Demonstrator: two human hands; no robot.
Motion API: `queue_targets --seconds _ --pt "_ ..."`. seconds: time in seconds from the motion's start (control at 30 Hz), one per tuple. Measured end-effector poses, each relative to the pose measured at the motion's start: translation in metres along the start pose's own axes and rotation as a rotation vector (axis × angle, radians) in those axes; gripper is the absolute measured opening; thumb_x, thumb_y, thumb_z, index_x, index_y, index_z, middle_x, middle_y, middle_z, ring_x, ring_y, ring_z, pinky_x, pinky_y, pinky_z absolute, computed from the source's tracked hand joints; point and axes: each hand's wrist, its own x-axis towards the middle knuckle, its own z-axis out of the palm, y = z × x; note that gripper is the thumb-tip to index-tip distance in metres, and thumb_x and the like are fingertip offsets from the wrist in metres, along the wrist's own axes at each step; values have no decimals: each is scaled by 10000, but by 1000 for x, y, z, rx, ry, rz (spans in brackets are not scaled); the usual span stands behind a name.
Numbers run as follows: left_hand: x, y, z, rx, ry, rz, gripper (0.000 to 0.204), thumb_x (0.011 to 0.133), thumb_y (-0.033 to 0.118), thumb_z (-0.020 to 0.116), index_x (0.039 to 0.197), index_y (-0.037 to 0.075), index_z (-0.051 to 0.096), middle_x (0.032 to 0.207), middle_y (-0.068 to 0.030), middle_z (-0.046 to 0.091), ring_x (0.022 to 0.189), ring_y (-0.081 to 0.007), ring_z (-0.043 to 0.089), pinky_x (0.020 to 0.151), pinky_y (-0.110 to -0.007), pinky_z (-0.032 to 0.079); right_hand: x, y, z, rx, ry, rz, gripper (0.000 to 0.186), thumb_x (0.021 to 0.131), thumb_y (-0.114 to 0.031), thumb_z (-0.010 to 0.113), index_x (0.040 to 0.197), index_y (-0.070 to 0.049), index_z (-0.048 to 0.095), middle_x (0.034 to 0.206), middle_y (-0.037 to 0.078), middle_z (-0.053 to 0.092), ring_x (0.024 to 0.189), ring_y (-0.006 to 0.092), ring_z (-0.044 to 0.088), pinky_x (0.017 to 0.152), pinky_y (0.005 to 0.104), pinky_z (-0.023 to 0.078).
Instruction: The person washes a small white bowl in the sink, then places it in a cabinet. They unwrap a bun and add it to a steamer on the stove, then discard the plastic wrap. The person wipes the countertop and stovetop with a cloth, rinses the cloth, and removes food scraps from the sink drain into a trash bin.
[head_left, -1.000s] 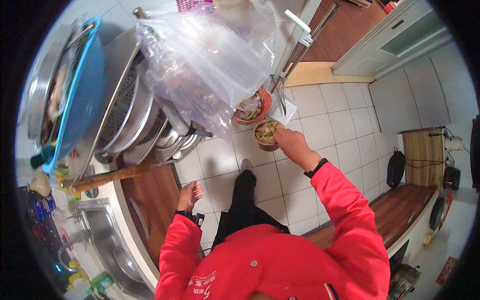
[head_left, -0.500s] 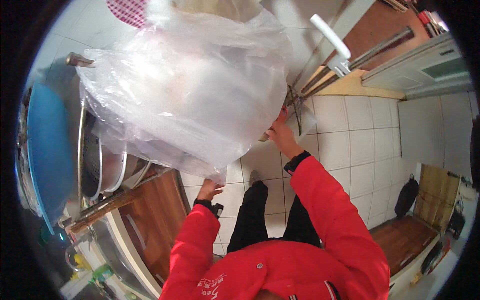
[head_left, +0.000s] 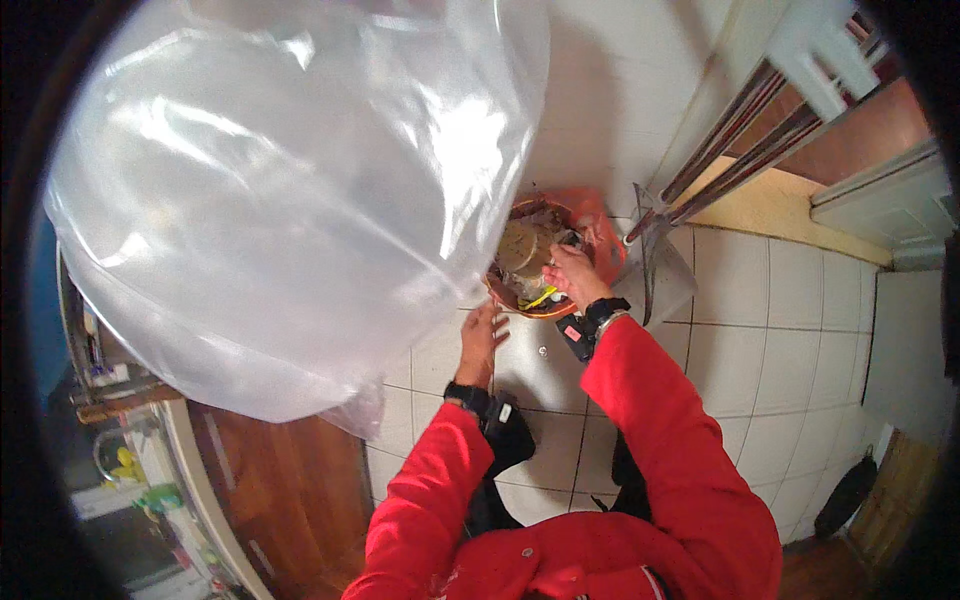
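Note:
A round bin [head_left: 560, 312] with an orange rim and a red bag [head_left: 600, 230] over its far right side stands on the floor. Mixed refuse lies inside, with a yellow strip [head_left: 540, 297] among it. My right hand [head_left: 578, 277] is above the bin's near right part, fingers curled in; what they hold, if anything, is hidden. Just outside the near left rim, my left hand [head_left: 482, 338] has its fingers stretched out, with nothing seen in them. A large clear plastic sheet [head_left: 270, 200] bulges over the left half, its edge close to my left fingertips.
Metal poles with a white clip [head_left: 815, 60] lean at the upper right, beside a clear dustpan-like piece [head_left: 665, 275]. A brown wooden surface [head_left: 285, 480] and a sink area with green and yellow items lie left. Pale tiles [head_left: 780, 300] cover the floor.
The bin has come into view under my hands. My left hand has let go of the plastic's corner and moved right. The sheet now looks larger and further left.

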Motion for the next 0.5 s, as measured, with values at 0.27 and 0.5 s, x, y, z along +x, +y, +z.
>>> queue_targets --seconds 0.27,0.5 --pt "78 -8 20 -283 -110 184 592 914 517 439 1310 77 439 1242 -82 494 1064 -217 507 881 -369 436 45 8 -37 63 -323 127 191 899 -251 604 1016 -114 542 857 18 518 715 163 558 622 299 523" --pt "80 -25 21 -384 -172 188 597 896 542 460 1315 116 450 1253 -84 498 1076 -227 494 897 -363 412 45 1 -41 -136 -390 98 188 905 -253 593 1024 -113 550 849 8 566 703 130 569 475 185 410"
